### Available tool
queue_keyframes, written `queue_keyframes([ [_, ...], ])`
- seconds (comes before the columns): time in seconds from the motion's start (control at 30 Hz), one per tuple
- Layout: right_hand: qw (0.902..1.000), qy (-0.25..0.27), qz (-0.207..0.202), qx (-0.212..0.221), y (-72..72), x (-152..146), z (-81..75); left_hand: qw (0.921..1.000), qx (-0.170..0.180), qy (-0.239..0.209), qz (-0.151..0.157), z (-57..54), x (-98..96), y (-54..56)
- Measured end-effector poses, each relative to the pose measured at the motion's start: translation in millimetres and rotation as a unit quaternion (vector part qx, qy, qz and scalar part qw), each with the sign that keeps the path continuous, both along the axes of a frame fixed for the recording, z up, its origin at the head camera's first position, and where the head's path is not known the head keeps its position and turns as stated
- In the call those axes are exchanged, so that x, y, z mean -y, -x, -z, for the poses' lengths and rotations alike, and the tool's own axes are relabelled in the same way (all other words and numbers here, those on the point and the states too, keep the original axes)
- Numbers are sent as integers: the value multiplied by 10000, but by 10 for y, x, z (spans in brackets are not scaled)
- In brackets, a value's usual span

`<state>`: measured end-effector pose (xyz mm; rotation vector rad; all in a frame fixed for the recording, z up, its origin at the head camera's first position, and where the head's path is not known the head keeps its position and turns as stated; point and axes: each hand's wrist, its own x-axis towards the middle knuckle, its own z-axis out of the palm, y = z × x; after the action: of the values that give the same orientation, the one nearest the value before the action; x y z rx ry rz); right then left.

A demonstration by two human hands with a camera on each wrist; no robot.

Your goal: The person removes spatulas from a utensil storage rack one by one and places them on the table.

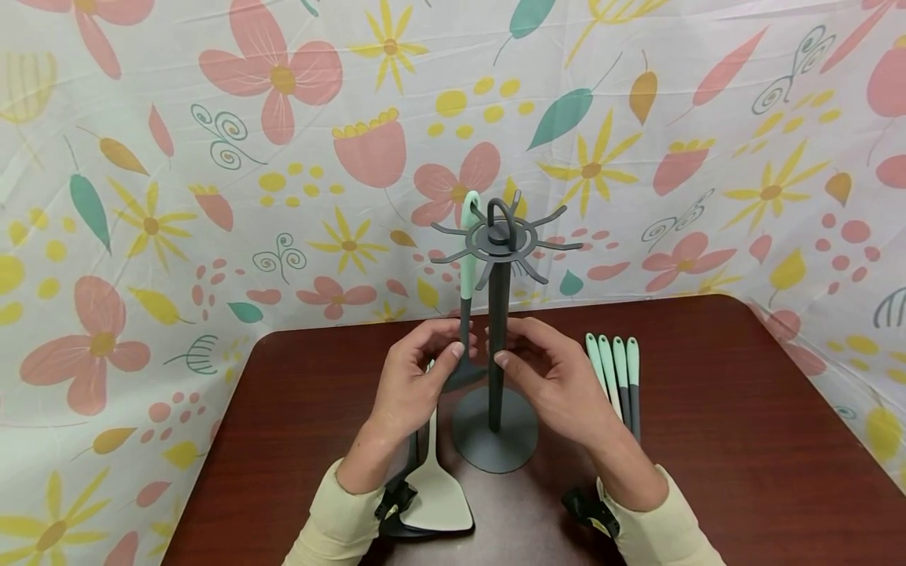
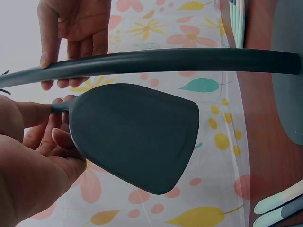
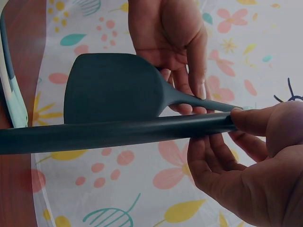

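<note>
My left hand (image 1: 414, 381) pinches the dark shaft of a turner (image 1: 468, 263) with a mint-green handle, held upright left of the stand. Its wide dark blade (image 2: 135, 137) points down, as the left wrist view shows. The handle's top end is beside the hooked arms of a grey utensil stand (image 1: 499, 338); whether it hangs on one I cannot tell. My right hand (image 1: 562, 381) holds the stand's pole, thumb on the near side and fingers behind, clear in the right wrist view (image 3: 251, 165). The stand's round base (image 1: 495, 456) sits on the table.
Left of the base, a cream turner (image 1: 439, 499) lies over dark utensils, partly under my left wrist. Several mint-handled utensils (image 1: 616, 365) lie side by side at the right, partly behind my right arm. A flowered cloth (image 1: 283, 196) hangs behind the brown table (image 1: 743, 440).
</note>
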<state>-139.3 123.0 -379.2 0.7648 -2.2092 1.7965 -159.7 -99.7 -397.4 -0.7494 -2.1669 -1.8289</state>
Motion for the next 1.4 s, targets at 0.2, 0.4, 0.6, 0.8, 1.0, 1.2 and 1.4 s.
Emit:
queue_keyframes([
  [0.2, 10000, -9, 40, 39, -14, 0, -1, 10000, 16, -12, -48, 0, 2, -9],
  [0.4, 10000, 1, 60, 35, -15, 3, -1, 9999, -19, -107, -63, -5, 5, 1],
  [0.6, 10000, 8, 70, 33, -13, 2, -1, 9999, 29, -120, -88, -9, 18, 4],
  [0.8, 10000, 25, 42, 8, -10, 0, 4, 9997, 141, -159, -115, -18, 40, -5],
  [1.0, 10000, 26, 14, -18, -6, 3, 8, 9997, 148, -153, -148, -22, 75, 12],
  [1.2, 10000, 13, 19, -31, -1, 5, 12, 9995, 201, -203, -135, -5, 104, 22],
  [1.4, 10000, -3, 32, -49, -1, 3, 13, 9992, 308, -152, -214, -10, 132, -2],
])
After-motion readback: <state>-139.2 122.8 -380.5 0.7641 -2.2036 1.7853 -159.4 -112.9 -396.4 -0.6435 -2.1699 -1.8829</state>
